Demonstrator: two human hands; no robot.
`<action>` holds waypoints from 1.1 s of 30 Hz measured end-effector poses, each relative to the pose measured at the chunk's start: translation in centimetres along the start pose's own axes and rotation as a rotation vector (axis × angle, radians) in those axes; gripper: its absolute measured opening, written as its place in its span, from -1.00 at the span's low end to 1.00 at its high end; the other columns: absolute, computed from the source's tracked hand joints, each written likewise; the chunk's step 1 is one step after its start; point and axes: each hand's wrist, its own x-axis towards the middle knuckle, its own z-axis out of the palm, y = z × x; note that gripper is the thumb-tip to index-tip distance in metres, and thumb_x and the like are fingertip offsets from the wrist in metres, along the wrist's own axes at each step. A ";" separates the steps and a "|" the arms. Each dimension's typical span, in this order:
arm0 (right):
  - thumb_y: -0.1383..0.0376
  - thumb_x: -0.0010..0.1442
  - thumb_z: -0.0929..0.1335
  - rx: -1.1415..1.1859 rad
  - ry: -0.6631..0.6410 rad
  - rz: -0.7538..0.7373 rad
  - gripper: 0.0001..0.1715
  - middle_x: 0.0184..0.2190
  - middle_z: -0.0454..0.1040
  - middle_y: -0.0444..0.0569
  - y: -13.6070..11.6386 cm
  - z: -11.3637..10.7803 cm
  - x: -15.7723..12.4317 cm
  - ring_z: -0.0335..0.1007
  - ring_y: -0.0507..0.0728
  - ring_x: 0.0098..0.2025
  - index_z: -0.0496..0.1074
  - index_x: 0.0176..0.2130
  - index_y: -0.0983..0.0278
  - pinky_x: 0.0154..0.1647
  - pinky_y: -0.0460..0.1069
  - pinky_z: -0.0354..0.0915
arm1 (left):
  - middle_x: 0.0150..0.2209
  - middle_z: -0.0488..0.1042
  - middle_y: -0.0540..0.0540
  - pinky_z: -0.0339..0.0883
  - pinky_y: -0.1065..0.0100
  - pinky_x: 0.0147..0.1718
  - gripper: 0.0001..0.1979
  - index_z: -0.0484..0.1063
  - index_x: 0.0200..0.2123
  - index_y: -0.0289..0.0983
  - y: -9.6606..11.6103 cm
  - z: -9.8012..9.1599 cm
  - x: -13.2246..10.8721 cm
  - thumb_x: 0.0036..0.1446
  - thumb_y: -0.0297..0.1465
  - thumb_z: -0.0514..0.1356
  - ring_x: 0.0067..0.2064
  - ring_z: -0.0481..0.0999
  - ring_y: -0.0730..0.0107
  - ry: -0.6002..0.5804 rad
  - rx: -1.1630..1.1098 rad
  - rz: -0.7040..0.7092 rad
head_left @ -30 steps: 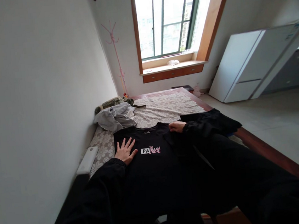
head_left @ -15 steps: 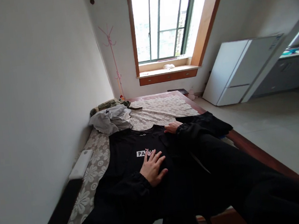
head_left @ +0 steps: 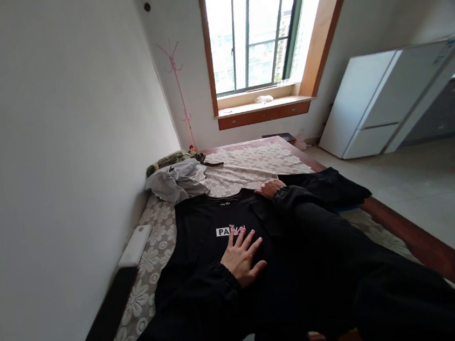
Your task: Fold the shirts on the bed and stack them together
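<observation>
A black T-shirt (head_left: 212, 218) with a white and pink chest print lies front up on a bed covered by a flowered lace spread (head_left: 251, 162). My left hand (head_left: 242, 255) rests flat on the shirt just below the print, fingers spread apart. My right hand (head_left: 270, 189) lies at the shirt's right shoulder near the collar, fingers curled down onto the fabric; whether it grips the cloth is unclear. Both my arms are in black sleeves. The shirt's right sleeve (head_left: 330, 187) spreads toward the bed's right edge.
A heap of grey and camouflage clothes (head_left: 177, 176) sits at the bed's far left. A white slab-like object (head_left: 134, 246) lies by the wall. Beyond are a pink coat stand (head_left: 180, 88), a window, and a white fridge (head_left: 383, 100) on the right floor.
My left hand has slid from the shirt's left side across to the middle, below the print. My right hand has stayed at the right shoulder.
</observation>
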 end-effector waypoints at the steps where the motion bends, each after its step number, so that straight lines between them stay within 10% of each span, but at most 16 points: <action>1: -0.04 0.42 0.23 0.014 0.003 0.004 -0.38 -0.12 0.61 0.42 0.1 0.0 0.0 0.56 0.40 0.00 0.64 -0.15 0.37 0.04 0.19 0.33 | 0.50 0.01 -0.14 -0.43 -0.29 0.42 -0.28 0.06 0.46 -0.08 0.0 0.0 -0.1 0.36 0.10 -0.05 0.52 -0.16 -0.09 0.000 -0.001 0.006; 14: 0.16 0.38 0.27 0.626 0.313 0.057 -0.70 0.06 0.56 0.17 3.8 -1.5 -1.8 0.40 0.26 0.20 0.51 -0.04 0.22 0.26 0.11 0.21 | 0.50 0.00 -0.10 -0.39 -0.30 0.42 -0.28 0.05 0.46 -0.03 0.0 -0.4 0.1 0.35 0.11 -0.05 0.52 -0.17 -0.10 -0.015 0.026 0.007; 22: -0.07 0.29 0.24 1.099 0.464 0.459 -0.57 -0.45 0.54 0.04 11.5 4.7 -18.0 0.54 0.20 -0.40 0.38 -0.35 0.19 -0.38 0.07 0.50 | 0.51 -0.04 -0.06 -0.30 -0.30 0.43 -0.32 0.01 0.48 -0.01 -0.1 0.0 0.3 0.38 0.04 -0.02 0.52 -0.16 -0.09 0.005 0.070 0.027; 27: 0.11 0.10 0.41 0.954 0.464 0.578 -0.77 -0.17 0.59 0.12 12.5 8.6 -23.4 0.51 0.35 0.03 0.50 -0.27 0.19 0.16 0.25 0.41 | 0.51 -0.02 -0.05 -0.25 -0.28 0.43 -0.33 0.03 0.47 -0.02 -0.2 0.1 0.4 0.39 0.01 -0.01 0.51 -0.13 -0.08 0.020 0.106 0.035; 33: 0.13 0.37 0.18 0.257 0.206 0.511 -0.36 0.42 0.18 0.10 12.3 11.4 -24.3 0.01 0.33 0.47 0.26 0.35 0.21 0.46 0.26 0.00 | 0.50 0.02 -0.09 -0.21 -0.29 0.42 -0.33 0.08 0.46 -0.05 0.2 0.2 0.4 0.37 0.01 0.04 0.51 -0.08 -0.08 -0.001 0.041 0.018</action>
